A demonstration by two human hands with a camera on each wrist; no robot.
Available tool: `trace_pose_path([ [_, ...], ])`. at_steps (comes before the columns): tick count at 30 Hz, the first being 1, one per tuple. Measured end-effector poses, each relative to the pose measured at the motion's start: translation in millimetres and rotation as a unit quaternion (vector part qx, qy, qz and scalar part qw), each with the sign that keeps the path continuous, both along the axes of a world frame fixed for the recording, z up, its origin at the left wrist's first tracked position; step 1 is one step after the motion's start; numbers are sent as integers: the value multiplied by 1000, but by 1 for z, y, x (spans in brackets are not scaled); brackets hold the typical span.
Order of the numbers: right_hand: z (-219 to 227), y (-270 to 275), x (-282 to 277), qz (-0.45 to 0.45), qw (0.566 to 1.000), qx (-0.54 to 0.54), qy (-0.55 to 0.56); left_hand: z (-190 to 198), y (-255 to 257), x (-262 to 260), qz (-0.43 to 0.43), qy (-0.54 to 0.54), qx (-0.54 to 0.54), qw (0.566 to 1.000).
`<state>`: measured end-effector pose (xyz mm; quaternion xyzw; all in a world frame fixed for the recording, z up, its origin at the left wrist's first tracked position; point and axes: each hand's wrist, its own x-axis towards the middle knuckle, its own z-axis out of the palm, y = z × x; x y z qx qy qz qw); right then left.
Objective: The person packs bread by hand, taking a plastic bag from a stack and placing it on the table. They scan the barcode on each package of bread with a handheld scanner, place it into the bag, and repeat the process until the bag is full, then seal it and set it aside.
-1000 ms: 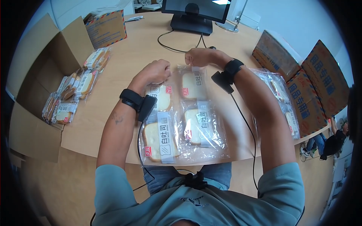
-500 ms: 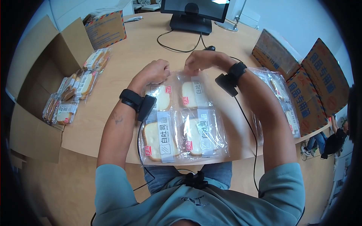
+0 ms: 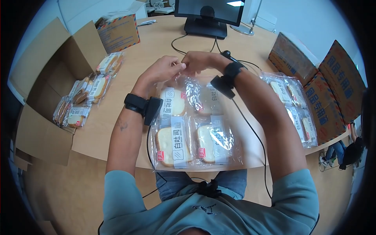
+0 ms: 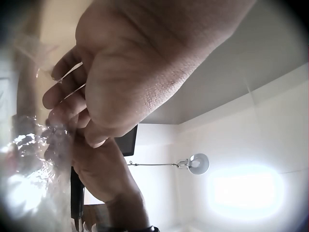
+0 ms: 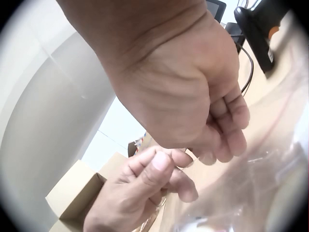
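Note:
Several clear packs of sliced white bread (image 3: 172, 145) lie flat in two columns at the table's front edge, with white labels and red tags. My left hand (image 3: 164, 69) is above the far end of the left column, fingers loosely bent and thumb apart from them. Beside it, my right hand (image 3: 197, 62) bends down over the far end of the packs, its fingers curled and fingertips close together at the clear film. In the right wrist view, shiny plastic film (image 5: 251, 188) rises just under those fingertips. The two hands nearly meet, thumb side to thumb side.
On the left, an open carton (image 3: 51, 74) lies by a heap of bread packs (image 3: 98, 88). More packs (image 3: 280, 92) lie at right beside printed cartons (image 3: 291, 58). Behind the hands are a monitor (image 3: 207, 15), its cables and a black handheld device (image 5: 256, 38).
My right hand has moved left to meet my left hand, whose fingers have loosened from a fist. The film at the packs' far end has bunched up, and the head view has shifted slightly.

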<state>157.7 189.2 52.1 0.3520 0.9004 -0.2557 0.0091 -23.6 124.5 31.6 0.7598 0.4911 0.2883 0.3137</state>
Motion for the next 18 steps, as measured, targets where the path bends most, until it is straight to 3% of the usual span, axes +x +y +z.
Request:
trace_pose_path([
  [2,-4,8,-16,4,996,-19,-83,2,1,-7,0,19,16,1000],
  [3,-7,10,-20,7,997,-16,-82,2,2,-11,-2,37,29,999],
  [5,-14,14,-27,-10,984,-175,-26,2,4,-16,12,39,20,999],
  [8,-24,19,-36,11,975,-221,-15,0,8,-22,37,55,25,997],
  [12,-29,16,-43,7,971,-239,-28,-1,11,-26,41,90,16,995],
  [14,-30,15,-47,42,978,-182,-97,-1,11,-28,31,84,10,996],
  [18,-32,15,-45,58,983,-169,-49,-1,10,-30,36,54,-1,998],
])
